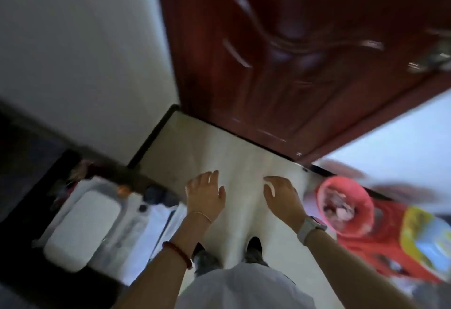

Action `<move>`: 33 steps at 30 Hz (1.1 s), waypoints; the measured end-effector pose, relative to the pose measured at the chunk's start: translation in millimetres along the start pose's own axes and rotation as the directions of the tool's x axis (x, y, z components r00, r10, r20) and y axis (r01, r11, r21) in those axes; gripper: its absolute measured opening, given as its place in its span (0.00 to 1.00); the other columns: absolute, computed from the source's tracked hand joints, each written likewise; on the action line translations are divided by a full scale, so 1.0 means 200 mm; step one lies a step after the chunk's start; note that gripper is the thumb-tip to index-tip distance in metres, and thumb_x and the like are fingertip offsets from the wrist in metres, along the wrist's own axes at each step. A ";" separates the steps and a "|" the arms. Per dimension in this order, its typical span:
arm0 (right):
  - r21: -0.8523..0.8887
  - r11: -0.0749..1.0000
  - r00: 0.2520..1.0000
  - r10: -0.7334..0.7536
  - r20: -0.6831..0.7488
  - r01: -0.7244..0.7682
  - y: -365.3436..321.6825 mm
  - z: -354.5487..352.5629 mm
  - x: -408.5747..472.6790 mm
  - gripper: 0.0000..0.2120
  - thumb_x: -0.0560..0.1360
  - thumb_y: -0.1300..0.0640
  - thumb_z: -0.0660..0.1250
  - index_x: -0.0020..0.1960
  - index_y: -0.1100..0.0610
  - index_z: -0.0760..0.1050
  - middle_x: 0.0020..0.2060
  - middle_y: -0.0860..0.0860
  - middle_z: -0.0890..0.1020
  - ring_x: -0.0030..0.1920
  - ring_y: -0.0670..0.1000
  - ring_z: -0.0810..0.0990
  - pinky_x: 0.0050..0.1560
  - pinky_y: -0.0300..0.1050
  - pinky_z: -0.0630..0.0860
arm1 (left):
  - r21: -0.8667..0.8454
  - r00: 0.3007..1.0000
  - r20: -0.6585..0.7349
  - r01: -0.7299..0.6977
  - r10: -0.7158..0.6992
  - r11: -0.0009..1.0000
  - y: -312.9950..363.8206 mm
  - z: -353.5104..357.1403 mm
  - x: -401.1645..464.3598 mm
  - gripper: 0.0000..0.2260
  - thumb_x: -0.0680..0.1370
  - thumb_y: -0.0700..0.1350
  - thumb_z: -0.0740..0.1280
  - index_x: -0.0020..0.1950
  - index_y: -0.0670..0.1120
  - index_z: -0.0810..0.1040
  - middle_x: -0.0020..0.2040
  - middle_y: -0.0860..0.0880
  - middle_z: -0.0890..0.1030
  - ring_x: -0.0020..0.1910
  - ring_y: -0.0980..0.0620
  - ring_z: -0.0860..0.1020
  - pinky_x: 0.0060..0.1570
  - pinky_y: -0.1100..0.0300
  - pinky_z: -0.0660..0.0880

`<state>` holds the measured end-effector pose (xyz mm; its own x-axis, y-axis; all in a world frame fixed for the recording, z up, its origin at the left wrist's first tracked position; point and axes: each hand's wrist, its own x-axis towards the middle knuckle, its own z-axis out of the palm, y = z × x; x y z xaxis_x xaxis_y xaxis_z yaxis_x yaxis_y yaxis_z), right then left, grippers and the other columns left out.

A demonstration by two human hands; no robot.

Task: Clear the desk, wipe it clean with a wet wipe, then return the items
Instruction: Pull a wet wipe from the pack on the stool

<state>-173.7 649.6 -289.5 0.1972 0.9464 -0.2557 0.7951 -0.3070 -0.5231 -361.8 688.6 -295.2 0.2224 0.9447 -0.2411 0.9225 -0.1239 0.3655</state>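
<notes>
The view is blurred by motion. My left hand (205, 194) and my right hand (280, 196) hang in front of me over the pale floor, fingers relaxed and holding nothing. At the lower left a dark desk (22, 247) carries a white rounded box (83, 230), a white sheet or cloth, and several small items I cannot make out. No wet wipe shows.
A dark red door (280, 52) stands ahead, with a white wall (80, 52) to its left. A pink bin (346, 203) with rubbish sits at the right beside a red and yellow plastic item (415, 242). My shoes show on the pale floor (231, 152) below.
</notes>
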 end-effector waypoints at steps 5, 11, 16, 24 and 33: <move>0.072 0.952 0.936 0.307 -0.170 -0.299 0.53 -0.32 -0.38 0.14 0.76 0.60 0.60 0.60 0.59 0.74 0.58 0.57 0.78 0.61 0.58 0.72 0.61 0.50 0.67 | 0.047 0.925 0.200 -0.338 0.323 0.940 0.68 0.17 0.02 0.21 0.78 0.49 0.56 0.71 0.46 0.62 0.69 0.47 0.69 0.67 0.47 0.67 0.67 0.51 0.62; 0.262 0.818 0.759 0.574 -0.308 -0.512 1.22 -0.64 -0.93 0.14 0.75 0.60 0.60 0.58 0.62 0.75 0.54 0.59 0.80 0.57 0.61 0.75 0.56 0.52 0.70 | 0.042 0.750 0.312 -0.624 0.583 0.780 1.61 0.52 -0.22 0.16 0.77 0.47 0.57 0.64 0.46 0.68 0.63 0.46 0.73 0.62 0.46 0.70 0.61 0.53 0.64; 0.435 0.676 0.584 0.735 -0.344 -0.595 1.76 -0.87 -1.31 0.21 0.68 0.55 0.55 0.55 0.63 0.77 0.50 0.62 0.81 0.53 0.63 0.77 0.56 0.56 0.72 | -0.038 0.598 0.355 -0.759 0.719 0.650 2.32 0.87 -0.47 0.17 0.76 0.48 0.58 0.63 0.45 0.71 0.62 0.45 0.74 0.63 0.44 0.70 0.59 0.51 0.66; 0.470 0.591 0.494 0.806 -0.326 -0.655 2.39 -1.17 -1.41 0.21 0.69 0.56 0.55 0.56 0.63 0.76 0.51 0.62 0.80 0.53 0.62 0.76 0.56 0.54 0.71 | -0.102 0.505 0.474 -0.782 0.722 0.615 3.01 1.24 -0.50 0.20 0.77 0.48 0.59 0.67 0.43 0.68 0.65 0.43 0.72 0.64 0.44 0.70 0.61 0.51 0.66; 0.548 0.490 0.440 0.868 -0.231 -0.678 3.21 -1.25 -0.94 0.16 0.76 0.61 0.59 0.63 0.59 0.71 0.61 0.57 0.75 0.60 0.57 0.73 0.58 0.49 0.69 | -0.130 0.478 0.565 -0.753 0.672 0.645 3.50 1.87 -0.03 0.20 0.77 0.44 0.62 0.68 0.41 0.67 0.65 0.40 0.71 0.64 0.43 0.68 0.62 0.52 0.65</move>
<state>442.3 300.0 -373.6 0.9093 0.1733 -0.3784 -0.0583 -0.8472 -0.5281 401.4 483.3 -374.6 0.9049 0.1969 -0.3774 0.3864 -0.7520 0.5340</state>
